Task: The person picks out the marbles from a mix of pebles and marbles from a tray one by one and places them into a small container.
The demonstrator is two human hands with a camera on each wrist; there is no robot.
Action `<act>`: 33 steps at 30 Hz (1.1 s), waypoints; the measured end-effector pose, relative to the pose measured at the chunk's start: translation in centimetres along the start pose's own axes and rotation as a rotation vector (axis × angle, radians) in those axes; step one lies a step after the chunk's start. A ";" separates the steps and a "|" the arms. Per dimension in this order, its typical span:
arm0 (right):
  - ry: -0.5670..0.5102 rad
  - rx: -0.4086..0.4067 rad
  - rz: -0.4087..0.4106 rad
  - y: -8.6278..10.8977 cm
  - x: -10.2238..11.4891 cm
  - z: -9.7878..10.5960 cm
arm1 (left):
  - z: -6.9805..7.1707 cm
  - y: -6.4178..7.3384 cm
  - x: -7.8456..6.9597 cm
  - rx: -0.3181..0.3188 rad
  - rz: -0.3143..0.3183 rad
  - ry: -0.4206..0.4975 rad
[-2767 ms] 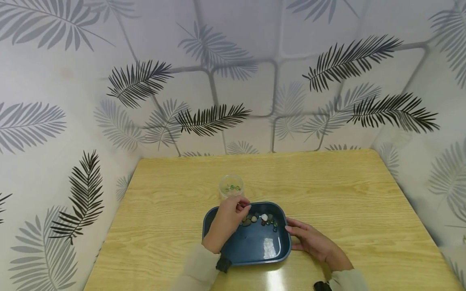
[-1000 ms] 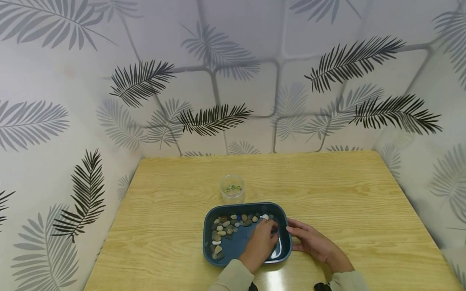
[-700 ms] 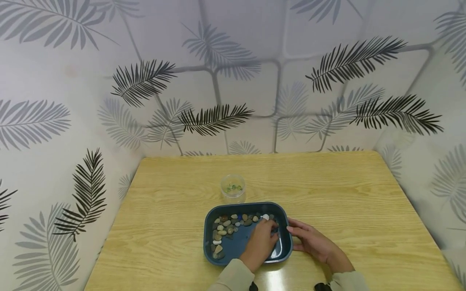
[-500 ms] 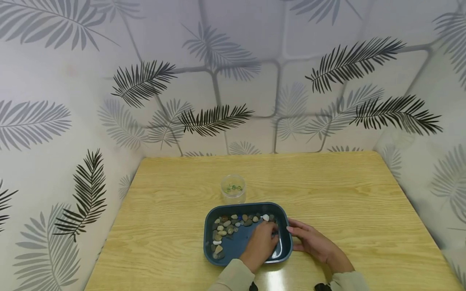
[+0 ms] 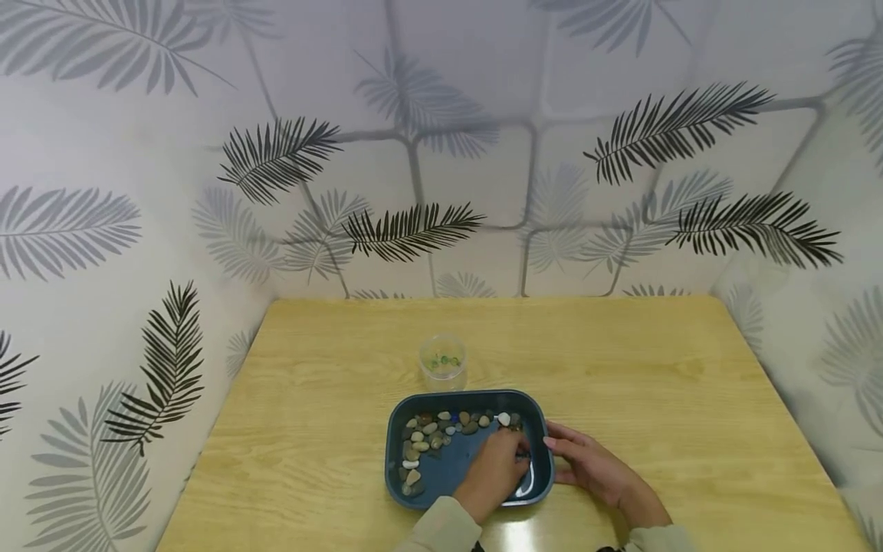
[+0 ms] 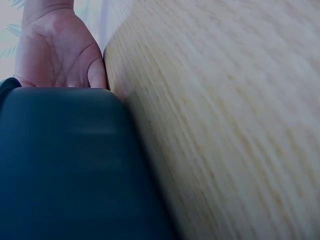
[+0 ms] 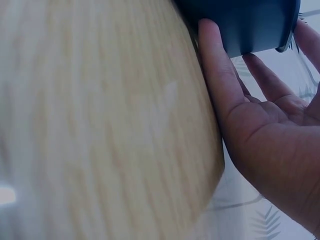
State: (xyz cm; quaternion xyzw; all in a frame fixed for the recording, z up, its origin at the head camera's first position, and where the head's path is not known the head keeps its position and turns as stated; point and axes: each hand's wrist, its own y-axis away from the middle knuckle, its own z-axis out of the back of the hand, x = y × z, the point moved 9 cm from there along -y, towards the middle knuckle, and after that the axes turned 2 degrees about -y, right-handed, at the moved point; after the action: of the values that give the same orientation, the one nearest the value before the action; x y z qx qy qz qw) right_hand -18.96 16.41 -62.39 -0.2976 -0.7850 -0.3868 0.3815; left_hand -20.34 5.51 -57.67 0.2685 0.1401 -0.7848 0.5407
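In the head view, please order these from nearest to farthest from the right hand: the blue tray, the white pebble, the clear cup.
From the right hand:
1. Blue tray, its right wall touched by the fingers.
2. White pebble, inside the tray near its far edge.
3. Clear cup, on the table behind the tray.

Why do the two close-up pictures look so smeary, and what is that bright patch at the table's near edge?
Head view: sharp; a lamp's glare whitens the glossy wooden table beside the dark blue plastic tray. Left wrist view: too close, so the tray wall and wood grain blur. Right wrist view: the right hand is fairly clear, the grain smeared, with a small glare spot at the left edge.
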 end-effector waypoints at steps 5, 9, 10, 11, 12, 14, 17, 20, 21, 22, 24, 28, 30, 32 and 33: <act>0.010 -0.002 0.010 0.1 0.0 -0.1 | -0.2 0.1 -0.1 0.007 -0.007 0.020; 0.005 -0.009 0.012 0.1 0.0 0.0 | 0.0 0.1 -0.1 -0.003 -0.002 0.029; 0.000 -0.010 0.010 0.1 0.0 0.0 | 0.0 0.1 0.0 -0.005 -0.001 0.028; -0.005 -0.008 0.009 0.1 0.0 0.0 | 0.0 0.1 0.0 -0.006 0.004 0.030; -0.007 -0.006 0.009 0.1 0.0 0.0 | 0.1 0.2 0.0 -0.007 0.006 0.035; -0.006 -0.002 0.012 0.2 0.0 -0.1 | 0.3 0.3 0.0 -0.012 0.009 0.047; -0.005 0.001 0.012 0.3 -0.1 -0.1 | 0.9 0.6 -0.1 -0.027 -0.001 0.081; -0.001 0.007 0.019 0.3 -0.1 -0.1 | 2.0 1.0 -0.1 -0.064 -0.014 0.116; -0.002 0.003 0.018 0.2 -0.1 -0.1 | 2.5 1.1 -0.1 -0.080 -0.019 0.124; -0.003 0.001 0.018 0.2 -0.1 0.0 | 3.0 1.2 -0.1 -0.099 -0.023 0.134; 0.000 -0.003 0.020 0.2 -0.1 0.0 | 3.9 1.5 0.0 -0.140 -0.033 0.150; 0.004 -0.016 0.016 0.2 -0.1 0.1 | 5.6 2.0 0.4 -0.194 -0.046 0.198; 0.006 -0.022 0.016 0.2 -0.1 0.1 | 6.3 2.3 0.6 -0.208 -0.044 0.226; 0.004 -0.028 0.019 0.2 -0.1 0.1 | 7.0 2.5 0.8 -0.223 -0.048 0.243; 0.002 -0.030 0.020 0.2 -0.1 0.1 | 7.4 2.6 0.9 -0.230 -0.047 0.247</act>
State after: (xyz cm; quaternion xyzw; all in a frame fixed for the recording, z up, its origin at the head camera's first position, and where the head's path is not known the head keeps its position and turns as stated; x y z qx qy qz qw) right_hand -18.80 16.55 -62.43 -0.3108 -0.7756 -0.3949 0.3818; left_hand -20.20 0.08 -52.01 0.2957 0.3007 -0.7371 0.5281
